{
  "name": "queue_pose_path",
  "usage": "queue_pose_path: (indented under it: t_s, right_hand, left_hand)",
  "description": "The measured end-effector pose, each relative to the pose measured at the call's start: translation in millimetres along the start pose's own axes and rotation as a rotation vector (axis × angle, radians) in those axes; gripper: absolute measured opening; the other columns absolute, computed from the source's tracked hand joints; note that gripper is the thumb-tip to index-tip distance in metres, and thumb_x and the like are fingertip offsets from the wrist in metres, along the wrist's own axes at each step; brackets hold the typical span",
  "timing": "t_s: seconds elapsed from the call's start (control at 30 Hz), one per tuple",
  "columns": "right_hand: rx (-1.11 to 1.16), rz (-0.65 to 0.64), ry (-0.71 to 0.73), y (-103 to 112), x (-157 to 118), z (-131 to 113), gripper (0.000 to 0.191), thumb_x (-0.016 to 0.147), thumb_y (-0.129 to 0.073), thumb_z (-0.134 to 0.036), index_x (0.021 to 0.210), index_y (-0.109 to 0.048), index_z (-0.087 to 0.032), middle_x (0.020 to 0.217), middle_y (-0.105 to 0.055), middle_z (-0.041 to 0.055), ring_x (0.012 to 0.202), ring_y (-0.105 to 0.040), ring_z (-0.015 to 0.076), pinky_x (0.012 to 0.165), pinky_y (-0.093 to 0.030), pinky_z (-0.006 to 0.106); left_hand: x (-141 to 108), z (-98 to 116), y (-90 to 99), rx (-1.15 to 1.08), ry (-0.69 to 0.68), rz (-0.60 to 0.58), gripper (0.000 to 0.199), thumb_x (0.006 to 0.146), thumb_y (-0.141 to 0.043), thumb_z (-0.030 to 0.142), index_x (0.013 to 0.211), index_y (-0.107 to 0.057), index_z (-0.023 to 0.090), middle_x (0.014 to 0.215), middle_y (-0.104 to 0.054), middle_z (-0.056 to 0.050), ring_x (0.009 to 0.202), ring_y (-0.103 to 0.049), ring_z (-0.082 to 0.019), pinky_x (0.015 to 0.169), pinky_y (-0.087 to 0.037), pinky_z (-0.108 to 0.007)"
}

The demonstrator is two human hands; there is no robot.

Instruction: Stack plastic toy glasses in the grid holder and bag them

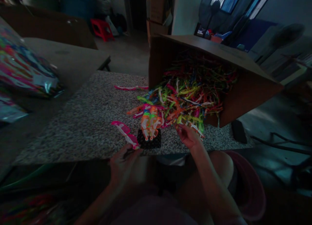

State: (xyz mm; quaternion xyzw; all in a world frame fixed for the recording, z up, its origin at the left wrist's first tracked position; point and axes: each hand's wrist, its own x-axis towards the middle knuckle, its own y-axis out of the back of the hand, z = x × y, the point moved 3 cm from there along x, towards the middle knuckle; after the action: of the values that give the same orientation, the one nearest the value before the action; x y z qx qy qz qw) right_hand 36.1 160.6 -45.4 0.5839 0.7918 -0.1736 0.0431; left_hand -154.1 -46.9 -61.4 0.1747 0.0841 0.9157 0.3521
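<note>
My left hand, at the bench's front edge, has its thumb and fingers closed on the lower end of a pink plastic strip. The strip has rounded, shiny sections and slants up to the left. My right hand is at the near edge of a pile of bright plastic strips. Its fingertips are pinched together; what they hold is too small to tell. Between the hands, a bunch of orange-and-white pieces lies partly over a black square pad.
A cardboard box lies on its side, its strips spilling onto the speckled bench. A dark phone-like slab lies at the right end. Shiny filled bags stand left, a red stool behind, a pink tub lower right.
</note>
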Motion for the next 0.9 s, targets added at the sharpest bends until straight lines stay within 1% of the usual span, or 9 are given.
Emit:
queue_pose_path:
  t_s: [0.07, 0.1, 0.17, 0.27, 0.4, 0.5, 0.63, 0.77, 0.9]
  right_hand:
    - [0.211, -0.058, -0.218, -20, -6, 1, 0.013, 0.064, -0.068, -0.016, 0.072, -0.058, -0.014, 0.065, -0.064, -0.0006, 0.054, -0.060, 0.0070, 0.051, -0.053, 0.015]
    - [0.272, -0.092, -0.283, -29, -10, 3, 0.015, 0.063, -0.069, -0.016, 0.074, -0.059, -0.014, 0.067, -0.065, -0.0001, 0.057, -0.061, 0.0075, 0.053, -0.054, 0.015]
    - [0.279, -0.175, -0.295, -44, -21, 8, 0.022, 0.062, -0.073, -0.018, 0.080, -0.061, -0.013, 0.072, -0.068, 0.0012, 0.061, -0.064, 0.0093, 0.056, -0.055, 0.017]
    - [0.134, -0.219, -0.176, -52, -38, 23, 0.033, 0.059, -0.077, -0.025, 0.086, -0.061, -0.014, 0.076, -0.069, 0.0003, 0.063, -0.065, 0.0104, 0.060, -0.056, 0.019]
    - [-0.193, -0.133, 0.139, -51, -58, 42, 0.029, 0.065, -0.073, -0.031, 0.086, -0.059, -0.015, 0.076, -0.067, 0.0003, 0.065, -0.063, 0.0105, 0.060, -0.051, 0.019]
    - [-0.474, -0.066, 0.233, -58, -64, 54, 0.025, 0.069, -0.070, -0.035, 0.081, -0.059, -0.016, 0.072, -0.067, 0.0010, 0.063, -0.063, 0.0123, 0.057, -0.048, 0.020]
    - [-0.679, 0.030, 0.256, -66, -61, 61, 0.024, 0.069, -0.071, -0.038, 0.076, -0.061, -0.017, 0.069, -0.067, 0.0008, 0.062, -0.064, 0.0135, 0.058, -0.047, 0.021]
    - [-0.824, -0.043, 0.260, -69, -57, 62, 0.020, 0.071, -0.070, -0.036, 0.080, -0.063, -0.019, 0.071, -0.069, 0.0004, 0.065, -0.066, 0.0143, 0.059, -0.046, 0.020]
    - [-0.972, -0.106, 0.271, -73, -53, 57, 0.018, 0.072, -0.070, -0.033, 0.082, -0.064, -0.019, 0.074, -0.070, 0.0013, 0.069, -0.067, 0.0153, 0.063, -0.048, 0.021]
  left_hand:
    - [6, 3, -6.6, 0.013, -0.019, -0.018, 0.026, 0.073, -0.069, 0.040, 0.072, -0.062, 0.015, 0.065, -0.066, 0.001, 0.060, -0.063, -0.014, 0.054, -0.051, -0.021]
    - [8, 3, -10.0, 0.029, -0.048, -0.028, 0.028, 0.073, -0.068, 0.042, 0.069, -0.061, 0.015, 0.063, -0.065, 0.001, 0.058, -0.062, -0.014, 0.054, -0.050, -0.021]
    - [9, -1, -16.2, 0.086, -0.119, -0.055, 0.031, 0.075, -0.066, 0.046, 0.069, -0.061, 0.016, 0.061, -0.063, 0.002, 0.055, -0.060, -0.012, 0.052, -0.048, -0.021]
    - [7, -13, -23.2, 0.212, -0.261, -0.103, 0.032, 0.081, -0.061, 0.047, 0.072, -0.061, 0.017, 0.061, -0.062, 0.003, 0.053, -0.058, -0.010, 0.052, -0.045, -0.020]
    - [5, -20, -26.9, 0.322, -0.480, -0.098, 0.022, 0.087, -0.057, 0.037, 0.079, -0.059, 0.016, 0.068, -0.063, 0.001, 0.059, -0.060, -0.010, 0.057, -0.045, -0.019]
    - [7, -20, -28.4, 0.360, -0.576, -0.109, 0.017, 0.090, -0.054, 0.031, 0.087, -0.059, 0.015, 0.077, -0.065, -0.002, 0.066, -0.062, -0.012, 0.061, -0.047, -0.020]
    - [12, -19, -28.8, 0.364, -0.593, -0.205, 0.017, 0.091, -0.051, 0.031, 0.091, -0.059, 0.016, 0.082, -0.064, -0.004, 0.075, -0.062, -0.014, 0.068, -0.049, -0.023]
    - [18, -19, -26.2, 0.382, -0.587, -0.288, 0.019, 0.090, -0.053, 0.034, 0.085, -0.059, 0.016, 0.080, -0.062, -0.005, 0.078, -0.060, -0.015, 0.072, -0.048, -0.025]
    - [23, -26, -24.2, 0.367, -0.510, -0.351, 0.022, 0.091, -0.050, 0.037, 0.088, -0.059, 0.017, 0.081, -0.063, -0.004, 0.075, -0.061, -0.015, 0.069, -0.049, -0.025]
